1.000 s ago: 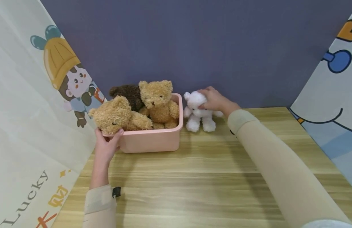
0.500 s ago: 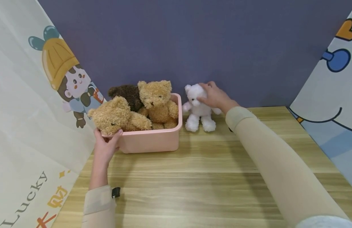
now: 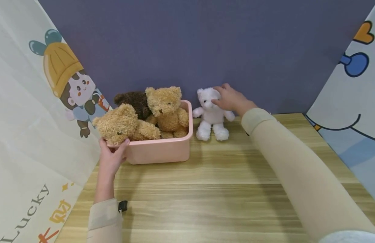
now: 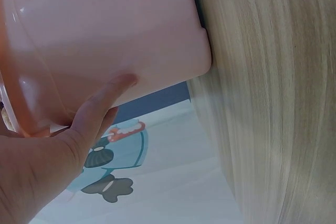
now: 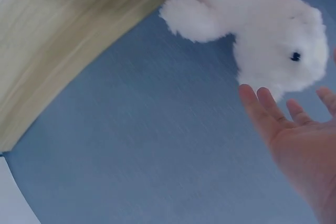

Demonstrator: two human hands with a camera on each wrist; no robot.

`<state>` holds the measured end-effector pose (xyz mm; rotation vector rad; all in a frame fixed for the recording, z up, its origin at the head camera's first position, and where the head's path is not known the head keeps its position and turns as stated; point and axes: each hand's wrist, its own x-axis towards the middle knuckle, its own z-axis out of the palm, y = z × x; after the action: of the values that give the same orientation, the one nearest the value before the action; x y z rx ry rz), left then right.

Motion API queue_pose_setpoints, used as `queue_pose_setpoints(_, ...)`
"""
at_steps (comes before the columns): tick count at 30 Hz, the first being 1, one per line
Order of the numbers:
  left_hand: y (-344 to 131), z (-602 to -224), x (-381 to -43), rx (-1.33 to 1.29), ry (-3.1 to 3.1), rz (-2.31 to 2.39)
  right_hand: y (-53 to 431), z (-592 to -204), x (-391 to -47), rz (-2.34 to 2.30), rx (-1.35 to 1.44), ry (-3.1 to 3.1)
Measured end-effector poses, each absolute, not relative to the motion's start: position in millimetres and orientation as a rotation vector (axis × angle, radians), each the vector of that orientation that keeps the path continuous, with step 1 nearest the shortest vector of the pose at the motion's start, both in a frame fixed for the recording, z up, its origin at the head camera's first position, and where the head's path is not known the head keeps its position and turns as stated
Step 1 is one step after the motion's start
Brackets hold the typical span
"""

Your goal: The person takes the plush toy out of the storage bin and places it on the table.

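Note:
A white teddy bear (image 3: 211, 116) sits upright on the wooden table, against the dark blue back panel. My right hand (image 3: 231, 99) is at the side of its head; in the right wrist view its fingers (image 5: 262, 116) are spread and fairly straight, tips right by the fur. My left hand (image 3: 110, 160) grips the front left corner of a pink plastic bin (image 3: 158, 152), thumb over the rim. Inside the bin are a light brown bear (image 3: 117, 125) slumped over the front left, another light brown bear (image 3: 166, 104) sitting upright, and a dark brown bear (image 3: 136, 103) behind them.
The wooden table (image 3: 205, 195) reaches back to the blue panel (image 3: 211, 44). A white curtain with cartoon prints (image 3: 69, 145) borders the left side, and a printed white panel (image 3: 357, 111) the right.
The white bear's head has risen from a forward slump to upright, and my right hand has moved up slightly with it. My left hand stays on the bin's corner.

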<state>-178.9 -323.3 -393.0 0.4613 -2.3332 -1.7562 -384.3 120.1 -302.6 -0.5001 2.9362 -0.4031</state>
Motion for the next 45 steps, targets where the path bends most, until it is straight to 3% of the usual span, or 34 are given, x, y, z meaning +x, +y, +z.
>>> queue_pose_setpoints(10,-322.3,-392.0,-178.6,0.481,-2.35,-1.731,101.4,-253.8,-374.1,-0.368,-0.575,2.984)
queue_pose_setpoints(19,-322.8,-395.0,-181.1,0.485,-2.308,-1.797,55.0,-227.8,-365.4,-0.372,-0.686,2.969)
queue_pose_setpoints(30,-329.8,-396.0,-188.8,0.477,-2.315,-1.839,-17.2,-234.4,-356.7,-0.329,-0.827,2.926)
queue_pose_setpoints(45,-321.3,-395.5,-187.0,0.483,-2.303,-1.832,-56.7,-259.0,-342.4,-0.165,-0.934,2.885)
